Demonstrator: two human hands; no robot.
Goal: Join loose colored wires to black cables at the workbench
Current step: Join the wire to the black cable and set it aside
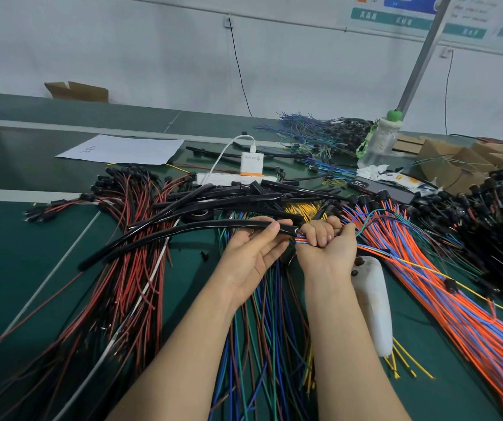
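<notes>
- Centrally, in the head view, the left hand [253,253] lies palm up in front of the power strip [235,178], with its thumb pressing the end of a black cable [165,238] onto its fingers in a pinch.
- Just beside it, the right hand [326,241] curls its fingers tightly round a bunch of colored wires [300,237], which meets the cable's end between the two hands.
- From there the cable arcs away to the front left of the strip, over a pile of red and black wires [129,268].
- Front right of the strip, orange and blue wires [456,299] fan across the green bench [16,253].
- Behind the strip to the right stands a water bottle [377,144], and behind it to the left lies a sheet of paper [122,148].
</notes>
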